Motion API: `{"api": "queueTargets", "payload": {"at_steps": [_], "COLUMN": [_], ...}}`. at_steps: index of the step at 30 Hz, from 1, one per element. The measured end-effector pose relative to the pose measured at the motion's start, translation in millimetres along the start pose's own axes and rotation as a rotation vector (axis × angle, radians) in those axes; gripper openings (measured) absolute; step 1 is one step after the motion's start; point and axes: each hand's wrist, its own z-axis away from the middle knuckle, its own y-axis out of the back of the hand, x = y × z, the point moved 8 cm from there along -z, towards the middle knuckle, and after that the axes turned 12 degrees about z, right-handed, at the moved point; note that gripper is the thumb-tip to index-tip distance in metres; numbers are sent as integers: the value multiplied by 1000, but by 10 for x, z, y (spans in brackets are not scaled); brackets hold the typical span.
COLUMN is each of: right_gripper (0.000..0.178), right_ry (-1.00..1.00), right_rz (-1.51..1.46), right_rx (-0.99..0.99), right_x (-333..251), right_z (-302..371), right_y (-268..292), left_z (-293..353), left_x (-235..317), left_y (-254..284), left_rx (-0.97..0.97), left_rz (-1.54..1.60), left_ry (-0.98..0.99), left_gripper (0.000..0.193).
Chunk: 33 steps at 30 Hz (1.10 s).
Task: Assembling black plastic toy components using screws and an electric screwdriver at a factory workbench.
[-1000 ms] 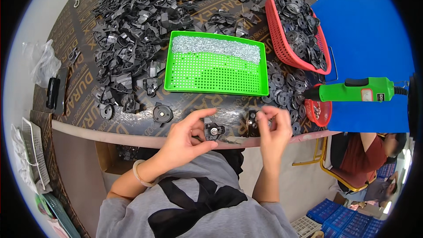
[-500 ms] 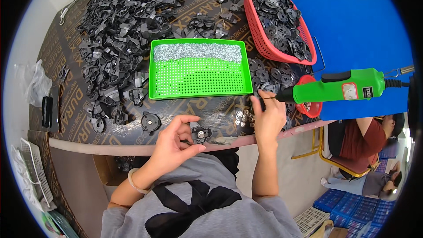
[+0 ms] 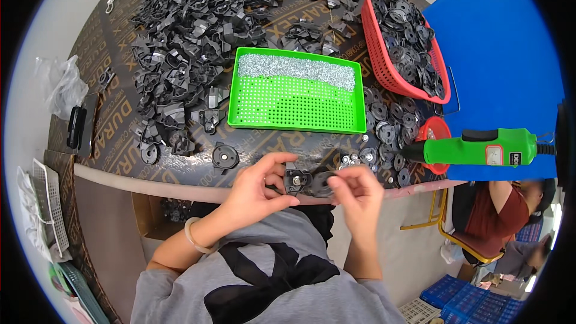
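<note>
I've got the black plastic housing [image 3: 296, 181] at the table's front edge: angular, hard-walled, a round shiny metal piece standing in its middle. Left hand [image 3: 255, 188] grasps it from the side, fingers curled behind. Right hand [image 3: 358, 193] pinches a flat black disc [image 3: 322, 184], smooth and round, by its edge, right beside the housing; I can't tell if the two touch. Just past the right hand: small shiny metal cylinders [image 3: 350, 160], loosely clustered. Left of the hands, a round black part [image 3: 225, 156] with a metal centre lies flat. Beyond, I see a green perforated plastic tray [image 3: 297, 123], glittery silver metal bits [image 3: 297, 70] banked along its far side. Jagged black plastic pieces [image 3: 186, 54] heap up at far left. Right side: red lattice basket [image 3: 374, 42] full of ridged discs, and a green-bodied power screwdriver [image 3: 501, 147], black-nosed, lying level.
</note>
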Motion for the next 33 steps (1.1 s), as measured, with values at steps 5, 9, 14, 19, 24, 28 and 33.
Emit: {"api": "queueTargets", "payload": {"at_steps": [5,9,14,19,24,28,33], "right_gripper": [8,9,11,12,13,13,14], "right_ry": [94,155,194,187,216,144,-52], "right_rz": [98,227,289,323,349,308,73], "right_rx": [-112,-129,-76,-94,-50,-34,-275], "right_x": [-110,-129,-133,-102,-146,-149,89], "right_z": [-103,-141,-171,-171,-152,-152,-134], "right_y": [-306,-378,-365,-373,-388,-381,-455], "left_z": [19,13,5,1,9,15,89], "left_x": [-25,-23,3,-21,-12,-59,155], "left_y": [32,28,30,15,12,51,70], "left_rx": [20,15,25,8,10,-42,50], "left_rz": [19,5,-24,-16,5,145,-89], "left_ry": [-52,-53,-55,6,-11,-89,-184], "left_gripper": [71,72,71,77,74,66,54]}}
